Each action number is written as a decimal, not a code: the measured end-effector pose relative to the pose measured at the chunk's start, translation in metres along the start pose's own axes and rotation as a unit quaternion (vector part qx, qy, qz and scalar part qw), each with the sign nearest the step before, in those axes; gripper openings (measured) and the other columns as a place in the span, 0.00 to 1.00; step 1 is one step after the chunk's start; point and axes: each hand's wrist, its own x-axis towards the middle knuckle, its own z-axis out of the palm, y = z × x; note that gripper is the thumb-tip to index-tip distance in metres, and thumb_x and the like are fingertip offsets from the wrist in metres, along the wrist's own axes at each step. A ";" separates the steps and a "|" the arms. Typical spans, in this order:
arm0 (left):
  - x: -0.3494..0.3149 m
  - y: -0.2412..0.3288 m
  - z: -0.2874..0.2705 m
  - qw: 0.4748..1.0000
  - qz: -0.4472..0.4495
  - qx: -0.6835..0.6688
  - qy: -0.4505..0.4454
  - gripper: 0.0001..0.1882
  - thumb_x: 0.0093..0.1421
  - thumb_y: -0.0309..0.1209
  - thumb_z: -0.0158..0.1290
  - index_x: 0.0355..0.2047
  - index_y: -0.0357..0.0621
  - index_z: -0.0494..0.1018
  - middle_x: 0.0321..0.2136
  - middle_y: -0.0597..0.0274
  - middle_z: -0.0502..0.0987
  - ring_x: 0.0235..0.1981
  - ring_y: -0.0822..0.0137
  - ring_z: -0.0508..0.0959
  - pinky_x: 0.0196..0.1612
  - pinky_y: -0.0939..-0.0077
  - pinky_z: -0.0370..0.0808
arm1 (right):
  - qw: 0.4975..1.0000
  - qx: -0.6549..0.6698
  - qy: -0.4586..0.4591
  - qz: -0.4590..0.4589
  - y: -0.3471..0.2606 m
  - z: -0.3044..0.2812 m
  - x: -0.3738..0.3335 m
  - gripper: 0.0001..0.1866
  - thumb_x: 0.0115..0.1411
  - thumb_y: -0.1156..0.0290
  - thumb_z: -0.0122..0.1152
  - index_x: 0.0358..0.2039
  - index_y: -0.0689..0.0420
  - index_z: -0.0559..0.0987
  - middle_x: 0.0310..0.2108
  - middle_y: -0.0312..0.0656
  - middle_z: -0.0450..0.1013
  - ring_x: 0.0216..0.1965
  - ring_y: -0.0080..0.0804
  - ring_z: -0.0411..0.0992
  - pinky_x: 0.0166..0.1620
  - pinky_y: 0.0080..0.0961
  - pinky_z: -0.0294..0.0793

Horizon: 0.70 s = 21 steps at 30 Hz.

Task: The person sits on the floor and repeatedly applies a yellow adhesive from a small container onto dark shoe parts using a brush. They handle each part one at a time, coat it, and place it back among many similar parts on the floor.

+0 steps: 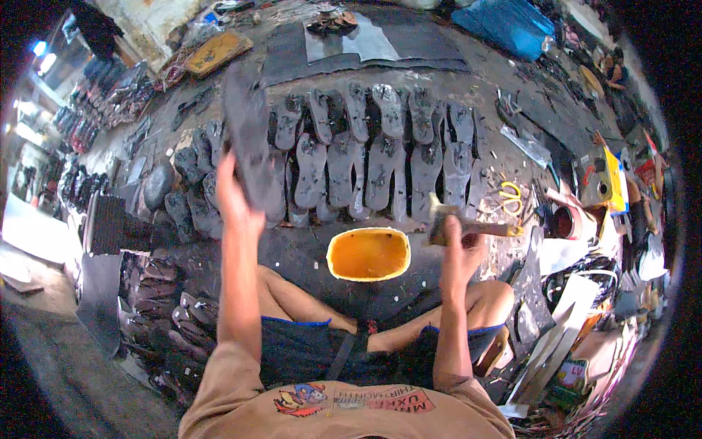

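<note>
Sole point(249, 128) in left hand point(235, 205), right hand point(463, 256) apart

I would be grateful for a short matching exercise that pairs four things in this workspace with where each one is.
Things:
1. Dark sole-shaped piece
2. Handled tool
3. Yellow-orange tub
4. Blue sheet

Places:
A. Just beyond the crossed legs
B. Held in the left hand
C. Upper right of the view
D. Held in the right hand

Pairs: 1-B, 2-D, 3-A, 4-C.
</note>
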 end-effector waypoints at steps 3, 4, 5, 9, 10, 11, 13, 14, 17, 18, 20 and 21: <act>0.139 -0.034 -0.025 0.987 -0.138 0.022 -0.075 0.17 0.72 0.37 0.44 0.53 0.41 0.75 0.48 0.58 0.82 0.47 0.59 0.82 0.55 0.57 0.79 | 0.988 -0.118 0.073 -0.066 0.056 -0.015 0.031 0.17 0.63 0.64 0.70 0.42 0.66 0.81 0.36 0.41 0.79 0.34 0.28 0.73 0.40 0.29 0.74; 0.171 -0.065 -0.027 0.977 -0.186 0.020 -0.099 0.16 0.72 0.36 0.44 0.52 0.42 0.76 0.47 0.58 0.82 0.47 0.58 0.82 0.56 0.55 0.78 | 0.987 -0.143 0.064 -0.029 0.088 -0.028 0.037 0.16 0.63 0.64 0.70 0.42 0.66 0.81 0.37 0.41 0.79 0.34 0.27 0.73 0.41 0.28 0.74; 0.200 -0.090 -0.038 0.975 -0.207 0.016 -0.082 0.16 0.71 0.36 0.44 0.50 0.42 0.77 0.46 0.57 0.83 0.47 0.57 0.82 0.57 0.54 0.78 | 0.986 -0.158 0.044 0.010 0.108 -0.029 0.040 0.16 0.63 0.65 0.70 0.42 0.66 0.81 0.37 0.41 0.79 0.35 0.26 0.72 0.41 0.27 0.74; 0.255 -0.184 0.001 0.942 -0.301 -0.143 -0.036 0.15 0.65 0.35 0.50 0.46 0.42 0.79 0.46 0.54 0.83 0.46 0.55 0.83 0.54 0.50 0.79 | 0.993 -0.039 -0.001 0.108 0.104 -0.019 0.042 0.16 0.63 0.65 0.70 0.43 0.65 0.80 0.37 0.40 0.78 0.35 0.23 0.72 0.39 0.25 0.73; 0.252 -0.183 -0.042 0.965 -0.246 -0.088 0.016 0.13 0.63 0.34 0.53 0.44 0.42 0.78 0.43 0.56 0.83 0.44 0.56 0.82 0.51 0.55 0.79 | 0.994 -0.062 -0.016 0.093 0.107 0.000 0.034 0.16 0.64 0.65 0.69 0.43 0.65 0.79 0.37 0.40 0.78 0.36 0.24 0.72 0.40 0.25 0.73; 0.244 -0.175 -0.088 0.979 -0.191 -0.026 0.074 0.11 0.62 0.33 0.55 0.42 0.43 0.77 0.41 0.58 0.82 0.41 0.58 0.81 0.48 0.59 0.79 | 0.993 -0.078 -0.044 0.076 0.103 0.023 0.025 0.17 0.64 0.65 0.69 0.44 0.66 0.79 0.38 0.40 0.78 0.36 0.25 0.72 0.40 0.25 0.73; 0.186 -0.195 -0.113 0.985 -0.093 0.122 0.078 0.13 0.62 0.32 0.58 0.46 0.42 0.75 0.43 0.58 0.80 0.44 0.61 0.79 0.49 0.66 0.77 | 0.989 -0.051 -0.042 0.129 0.119 0.014 0.025 0.20 0.66 0.62 0.67 0.48 0.66 0.79 0.42 0.43 0.78 0.40 0.30 0.73 0.46 0.30 0.74; 0.138 -0.207 -0.098 0.975 -0.023 0.219 0.035 0.17 0.63 0.31 0.58 0.52 0.40 0.74 0.48 0.55 0.79 0.49 0.63 0.78 0.53 0.68 0.76 | 0.985 -0.099 -0.008 0.141 0.119 -0.010 0.031 0.22 0.66 0.61 0.68 0.52 0.64 0.79 0.45 0.45 0.78 0.44 0.32 0.74 0.48 0.32 0.75; 0.020 -0.128 -0.111 0.975 0.031 0.210 0.063 0.25 0.57 0.20 0.61 0.57 0.39 0.75 0.54 0.55 0.78 0.56 0.63 0.77 0.60 0.69 0.74 | 0.974 -0.221 0.028 0.036 0.122 -0.054 0.036 0.30 0.71 0.51 0.57 0.59 0.66 0.77 0.54 0.50 0.77 0.50 0.40 0.75 0.46 0.39 0.79; -0.007 -0.073 -0.149 0.918 0.068 0.350 0.171 0.24 0.55 0.21 0.62 0.54 0.38 0.76 0.52 0.53 0.79 0.54 0.63 0.78 0.57 0.68 0.75 | 0.960 -0.262 0.051 0.086 0.070 -0.019 0.016 0.31 0.71 0.50 0.56 0.57 0.68 0.77 0.56 0.55 0.76 0.50 0.40 0.76 0.48 0.39 0.80; -0.038 0.033 -0.233 0.681 0.261 0.619 0.292 0.21 0.49 0.22 0.63 0.46 0.35 0.78 0.48 0.49 0.80 0.51 0.56 0.79 0.54 0.64 0.75 | 0.964 -0.263 0.018 -0.022 0.080 -0.046 0.027 0.30 0.70 0.48 0.58 0.48 0.70 0.82 0.47 0.55 0.80 0.43 0.43 0.79 0.46 0.38 0.80; -0.050 0.075 -0.302 0.613 0.319 0.624 0.366 0.20 0.48 0.21 0.60 0.45 0.36 0.78 0.47 0.47 0.80 0.52 0.50 0.78 0.59 0.60 0.72 | 0.953 -0.288 -0.002 -0.095 0.087 -0.061 0.034 0.30 0.69 0.48 0.60 0.44 0.70 0.84 0.44 0.54 0.81 0.42 0.44 0.79 0.47 0.37 0.79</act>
